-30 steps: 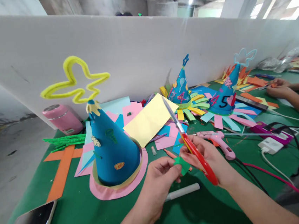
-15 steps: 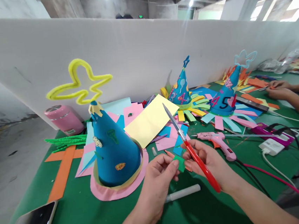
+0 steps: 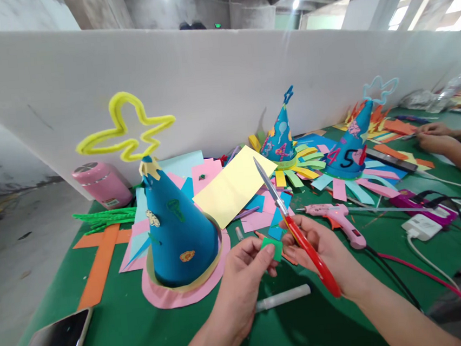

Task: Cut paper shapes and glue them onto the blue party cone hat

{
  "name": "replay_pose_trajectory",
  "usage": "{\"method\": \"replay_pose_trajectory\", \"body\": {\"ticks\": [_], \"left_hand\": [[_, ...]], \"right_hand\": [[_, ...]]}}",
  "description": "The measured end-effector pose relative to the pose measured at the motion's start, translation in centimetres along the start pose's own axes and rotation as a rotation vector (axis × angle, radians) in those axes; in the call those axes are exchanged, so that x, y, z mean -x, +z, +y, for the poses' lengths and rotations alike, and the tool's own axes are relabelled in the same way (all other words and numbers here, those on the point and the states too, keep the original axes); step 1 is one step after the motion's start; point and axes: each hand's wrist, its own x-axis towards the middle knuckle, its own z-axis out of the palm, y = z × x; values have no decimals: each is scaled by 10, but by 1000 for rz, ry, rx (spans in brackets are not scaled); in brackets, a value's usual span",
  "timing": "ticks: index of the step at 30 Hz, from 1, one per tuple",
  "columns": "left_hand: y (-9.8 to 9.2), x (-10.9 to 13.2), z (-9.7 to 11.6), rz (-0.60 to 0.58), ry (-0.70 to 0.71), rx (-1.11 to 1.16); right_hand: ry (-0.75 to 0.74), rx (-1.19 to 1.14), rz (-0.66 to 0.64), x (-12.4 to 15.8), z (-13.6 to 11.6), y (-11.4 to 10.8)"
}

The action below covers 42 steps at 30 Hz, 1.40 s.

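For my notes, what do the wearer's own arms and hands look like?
Both the left hand and the right hand are bare, with no gloves. No ring shows on the visible fingers, and no watch or bracelet on the wrists. The left forearm and right forearm are uncovered down to the picture's lower edge; no sleeve or marking shows.

Head cam, worn by the person, looks fwd & down across green table [image 3: 124, 335]; L hand [image 3: 242, 272] & R hand [image 3: 334, 255] close, lower ctr of frame; white partition [image 3: 206, 88] farther off, upper half.
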Motion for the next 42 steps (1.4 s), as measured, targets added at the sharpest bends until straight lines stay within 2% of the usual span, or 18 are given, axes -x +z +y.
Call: {"method": "replay_pose_trajectory", "body": {"ticks": [5,12,15,21,25,35,42], "left_hand": [[-5,-5,6,168,67,59],[-8,-6,14,233,108,84],[-8,-5,15,250,123,97],[-7,-5,15,273,106,118],[-8,-6,13,271,96,107],[-10,-6,11,259,125,29],[-9,-5,11,262,120,21]], "right_hand": [[21,43,15,13,9,-7],[54,375,-2,40,23,-19],[67,447,1,46,26,-22],[122,446,-99,48,34,-28],[102,419,-8,47,37,-28],[91,359,47,48,26,-20],[146,373,-64,45,22,-24]]}}
